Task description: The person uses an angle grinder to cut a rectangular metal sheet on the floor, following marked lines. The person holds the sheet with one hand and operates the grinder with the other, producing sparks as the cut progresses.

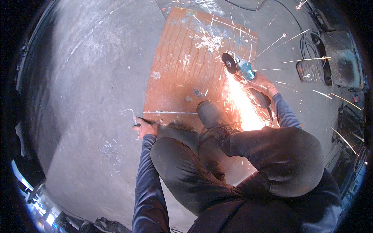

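Concrete flr [97, 97], rusty sheet [175, 73]; R fingers [255, 84] gripping teal grinder [245, 70], L fingers [138, 127] hold unclear

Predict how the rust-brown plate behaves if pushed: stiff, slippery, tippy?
The rust-brown plate is likely stiff: the sparks suggest steel, and it shows no obvious sag. It may resist sliding with the boot on it. Tipping seems unlikely, since it looks broad and flat.
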{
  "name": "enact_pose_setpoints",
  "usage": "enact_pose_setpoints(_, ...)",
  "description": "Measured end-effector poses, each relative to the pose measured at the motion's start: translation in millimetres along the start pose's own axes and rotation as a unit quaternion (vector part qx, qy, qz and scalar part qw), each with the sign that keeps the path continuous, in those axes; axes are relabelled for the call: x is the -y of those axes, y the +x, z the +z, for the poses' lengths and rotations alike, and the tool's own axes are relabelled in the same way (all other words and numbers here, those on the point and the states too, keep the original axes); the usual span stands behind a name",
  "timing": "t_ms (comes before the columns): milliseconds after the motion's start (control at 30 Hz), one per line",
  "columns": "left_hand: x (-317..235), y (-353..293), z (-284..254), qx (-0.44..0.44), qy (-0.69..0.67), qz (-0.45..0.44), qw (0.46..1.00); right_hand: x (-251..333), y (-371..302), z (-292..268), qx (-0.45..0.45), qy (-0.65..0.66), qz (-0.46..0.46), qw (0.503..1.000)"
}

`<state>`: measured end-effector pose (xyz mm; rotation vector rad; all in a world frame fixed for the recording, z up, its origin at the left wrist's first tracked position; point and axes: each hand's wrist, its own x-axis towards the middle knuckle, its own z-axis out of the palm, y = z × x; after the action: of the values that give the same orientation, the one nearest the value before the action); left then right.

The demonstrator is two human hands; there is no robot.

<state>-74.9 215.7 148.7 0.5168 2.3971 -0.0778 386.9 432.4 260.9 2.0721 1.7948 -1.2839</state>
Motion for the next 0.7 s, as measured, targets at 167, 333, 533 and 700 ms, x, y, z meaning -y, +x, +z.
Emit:
enact_pose_setpoints(167,-11,-5,-3,0.010,0.009,-0.001,1.000,-15,11,0,0.001,-0.014,0.038,0.999)
enact_pose_setpoints(333,-5,2,3,0.004,0.008,0.012,1.000,-20,19,2,-0.001,-0.040,0.045,0.998)
enact_pose_setpoints(533,-7,-1,0,0.007,0.002,0.006,1.000,-31,23,8,-0.002,-0.043,0.025,0.999)
enact_pose_setpoints(700,-6,-1,-1,0.011,0.011,-0.001,1.000,-16,17,6,-0.001,-0.025,0.053,0.998)
